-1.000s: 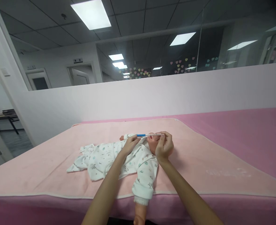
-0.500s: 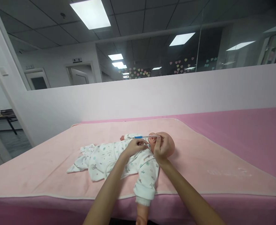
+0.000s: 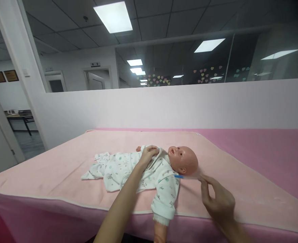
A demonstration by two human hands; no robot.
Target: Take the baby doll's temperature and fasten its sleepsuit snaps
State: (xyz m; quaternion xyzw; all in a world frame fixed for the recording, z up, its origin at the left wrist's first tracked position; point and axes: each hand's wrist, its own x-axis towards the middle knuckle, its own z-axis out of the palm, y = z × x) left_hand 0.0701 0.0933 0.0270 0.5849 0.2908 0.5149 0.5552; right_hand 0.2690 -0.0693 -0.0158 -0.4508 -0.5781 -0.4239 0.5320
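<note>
A baby doll (image 3: pixel 184 158) lies on its back, its head to the right. It wears a white printed outfit (image 3: pixel 164 182). My left hand (image 3: pixel 149 156) is at the doll's chest, fingers closed on the front edge of the shirt, which looks lifted near the collar. To the right of the doll's head and nearer to me, my right hand (image 3: pixel 218 195) pinches one end of a thin clear stick with a blue end, which looks like a thermometer (image 3: pixel 179 176). It is blurred; its blue end points left, beside the doll's shoulder.
A peach blanket (image 3: pixel 70 168) covers the padded pink surface (image 3: pixel 262 148) under the doll. The doll's near arm (image 3: pixel 161 231) hangs over the front edge. Behind stands a white low wall (image 3: pixel 164 106) with glass above; a doorway is at the left.
My right hand has moved away from the doll's face, to the right and toward me, carrying the thermometer. My left hand stays at the doll's chest. The view has shifted a little left.
</note>
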